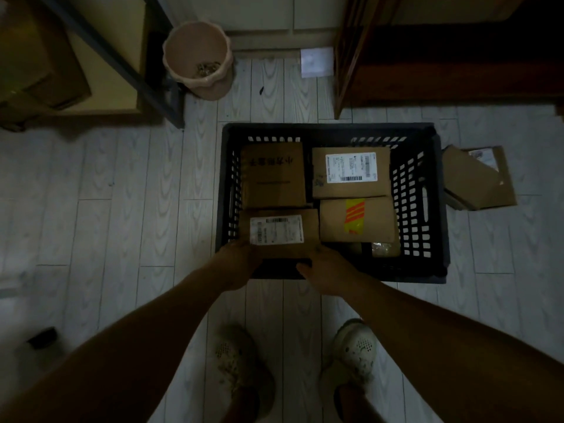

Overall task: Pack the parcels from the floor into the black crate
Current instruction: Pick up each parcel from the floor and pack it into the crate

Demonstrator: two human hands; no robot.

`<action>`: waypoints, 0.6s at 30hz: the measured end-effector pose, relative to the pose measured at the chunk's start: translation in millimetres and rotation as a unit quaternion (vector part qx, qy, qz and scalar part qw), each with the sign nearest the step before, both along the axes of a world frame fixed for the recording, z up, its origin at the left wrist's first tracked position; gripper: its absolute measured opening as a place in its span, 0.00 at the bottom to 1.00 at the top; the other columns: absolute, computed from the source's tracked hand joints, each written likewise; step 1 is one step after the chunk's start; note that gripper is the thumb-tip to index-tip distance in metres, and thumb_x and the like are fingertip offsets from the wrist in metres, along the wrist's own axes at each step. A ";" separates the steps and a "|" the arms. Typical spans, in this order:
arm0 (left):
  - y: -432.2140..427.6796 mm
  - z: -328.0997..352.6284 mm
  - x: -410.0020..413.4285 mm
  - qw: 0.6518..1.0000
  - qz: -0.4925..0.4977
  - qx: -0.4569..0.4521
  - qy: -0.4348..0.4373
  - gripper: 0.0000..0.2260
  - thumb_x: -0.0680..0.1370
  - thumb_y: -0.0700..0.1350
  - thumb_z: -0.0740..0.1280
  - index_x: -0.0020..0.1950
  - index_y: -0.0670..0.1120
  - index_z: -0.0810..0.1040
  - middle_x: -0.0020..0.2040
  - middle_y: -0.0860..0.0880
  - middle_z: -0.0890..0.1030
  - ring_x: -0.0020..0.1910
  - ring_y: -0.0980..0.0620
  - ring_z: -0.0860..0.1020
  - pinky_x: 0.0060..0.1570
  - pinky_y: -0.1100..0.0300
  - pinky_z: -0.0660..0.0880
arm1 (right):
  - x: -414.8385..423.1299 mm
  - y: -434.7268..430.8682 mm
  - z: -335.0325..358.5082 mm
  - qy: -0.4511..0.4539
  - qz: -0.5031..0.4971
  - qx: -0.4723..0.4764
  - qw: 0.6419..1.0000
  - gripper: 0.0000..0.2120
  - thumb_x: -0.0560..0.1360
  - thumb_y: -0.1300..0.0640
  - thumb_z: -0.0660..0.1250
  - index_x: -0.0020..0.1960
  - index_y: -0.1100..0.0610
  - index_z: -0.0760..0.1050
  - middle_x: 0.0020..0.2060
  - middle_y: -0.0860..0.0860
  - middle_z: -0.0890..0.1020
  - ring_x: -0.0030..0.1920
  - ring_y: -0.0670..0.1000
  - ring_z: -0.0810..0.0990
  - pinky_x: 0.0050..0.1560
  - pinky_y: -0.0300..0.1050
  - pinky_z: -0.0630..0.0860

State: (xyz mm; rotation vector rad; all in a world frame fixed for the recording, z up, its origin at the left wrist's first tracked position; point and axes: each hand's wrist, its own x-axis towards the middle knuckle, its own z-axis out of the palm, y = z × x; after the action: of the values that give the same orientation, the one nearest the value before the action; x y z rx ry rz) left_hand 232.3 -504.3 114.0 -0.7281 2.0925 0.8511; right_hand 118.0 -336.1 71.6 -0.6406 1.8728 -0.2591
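Note:
The black crate [427, 264] stands on the floor ahead of my feet. Inside lie a brown box with printed characters [273, 175], a box with a white label [351, 172] and a box with orange and yellow tape [357, 219]. A fourth cardboard parcel with a white label [279, 232] sits at the crate's near left corner. My left hand [236, 267] grips its near left edge and my right hand [325, 270] grips its near right corner. One more cardboard parcel [479, 178] lies on the floor to the right of the crate.
A pink waste bin [198, 59] stands at the back left beside a dark-framed shelf [128, 65]. Wooden furniture [442, 56] fills the back right. A white paper [316, 62] lies near the wall. My shoes [357, 352] are just behind the crate.

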 end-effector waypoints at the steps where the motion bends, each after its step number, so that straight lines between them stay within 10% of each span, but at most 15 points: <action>1: -0.8 -14.2 -1.8 1.000 -0.011 0.011 -0.003 0.19 0.82 0.48 0.54 0.74 0.48 0.62 0.71 0.44 0.66 0.69 0.46 0.67 0.68 0.53 0.66 | -0.3 -1.8 -10.8 0.004 0.000 -0.002 1.000 0.27 0.81 0.47 0.57 0.77 0.53 0.57 0.74 0.54 0.62 0.72 0.55 0.63 0.68 0.42 0.61; 8: 6.6 -90.6 -3.9 0.994 -0.030 0.038 -0.096 0.25 0.82 0.55 0.51 0.77 0.55 0.48 0.78 0.50 0.50 0.77 0.47 0.50 0.74 0.50 0.48 | 2.9 -11.6 -80.9 -0.008 0.083 0.092 0.992 0.30 0.79 0.36 0.44 0.78 0.46 0.50 0.77 0.55 0.51 0.75 0.60 0.55 0.73 0.61 0.57; 18: -5.5 62.4 -10.5 0.988 0.125 0.087 -0.005 0.17 0.81 0.51 0.57 0.68 0.48 0.71 0.63 0.43 0.76 0.57 0.50 0.75 0.63 0.55 0.72 | -43.9 18.6 81.5 0.042 0.055 0.030 0.997 0.22 0.83 0.47 0.50 0.74 0.53 0.63 0.72 0.58 0.66 0.71 0.58 0.63 0.70 0.48 0.61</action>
State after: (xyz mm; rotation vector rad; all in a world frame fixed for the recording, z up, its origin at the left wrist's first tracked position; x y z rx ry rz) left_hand 221.7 -509.8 176.3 -0.9097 1.9132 1.1495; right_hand 74.2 -317.5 153.1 -0.7200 1.9107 -0.1056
